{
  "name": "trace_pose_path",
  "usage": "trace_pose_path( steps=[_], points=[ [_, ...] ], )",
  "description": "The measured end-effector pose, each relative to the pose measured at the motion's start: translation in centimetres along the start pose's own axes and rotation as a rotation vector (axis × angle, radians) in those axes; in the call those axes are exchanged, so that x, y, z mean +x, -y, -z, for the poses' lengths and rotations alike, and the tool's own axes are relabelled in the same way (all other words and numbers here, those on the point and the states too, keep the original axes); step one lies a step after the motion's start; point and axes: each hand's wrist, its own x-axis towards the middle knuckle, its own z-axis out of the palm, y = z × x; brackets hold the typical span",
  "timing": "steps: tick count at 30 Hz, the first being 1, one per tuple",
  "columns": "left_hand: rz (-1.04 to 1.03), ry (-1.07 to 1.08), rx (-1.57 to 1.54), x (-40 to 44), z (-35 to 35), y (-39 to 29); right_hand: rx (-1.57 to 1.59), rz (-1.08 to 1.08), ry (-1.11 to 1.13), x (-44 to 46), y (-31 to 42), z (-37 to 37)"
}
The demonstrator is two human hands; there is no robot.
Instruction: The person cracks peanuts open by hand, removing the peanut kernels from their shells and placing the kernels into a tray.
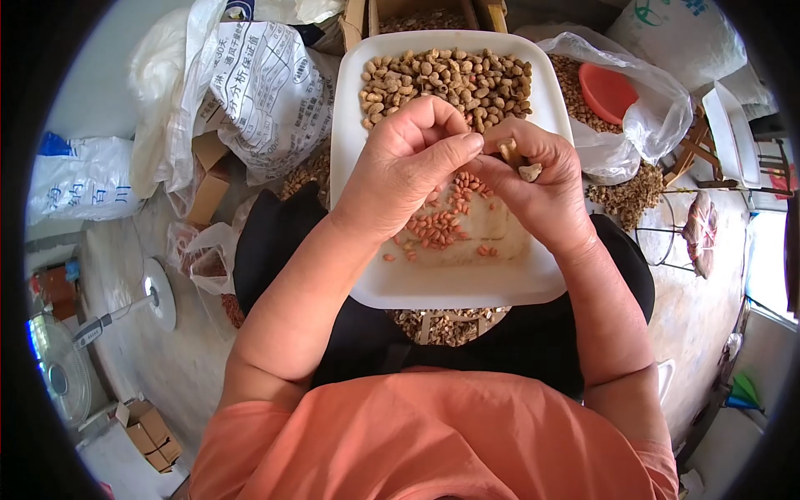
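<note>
Over the white plastic tray (458, 293), both hands meet fingertip to fingertip. My left hand (408, 167) is closed in a pinch, thumb against the bent forefinger; what lies between them is hidden. My right hand (546, 187) is closed too, with a peanut shell (509, 153) showing between its fingers and a second shell piece (530, 172) beside it in the palm. Unshelled peanuts (450, 73) fill the far end of the tray. Reddish peanut kernels (435, 229) lie loose in its nearer half, partly covered by the hands.
A clear plastic bag (612, 150) of unshelled peanuts with a red bowl (607, 92) stands right of the tray. Printed white sacks (271, 96) are at the left. Broken shells (450, 325) lie on the floor below. A fan (62, 375) stands far left.
</note>
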Motion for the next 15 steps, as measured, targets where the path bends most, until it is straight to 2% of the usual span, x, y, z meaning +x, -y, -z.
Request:
trace_pose_path(
  steps=[4, 11, 15],
  points=[
    [0.046, -0.028, -0.13, 0.0, -0.2, -0.1, 0.074, -0.023, 0.015, 0.1, -0.3, 0.0],
    [0.099, -0.063, -0.289, 0.0, 0.0, -0.6, 0.475, -0.197, -0.034, 0.1, -0.7, -0.5],
    [0.068, -0.027, -0.22, -0.3, 0.4, -0.5, 0.618, -0.269, 0.002, 0.0, -2.0, -0.6]
  ],
)
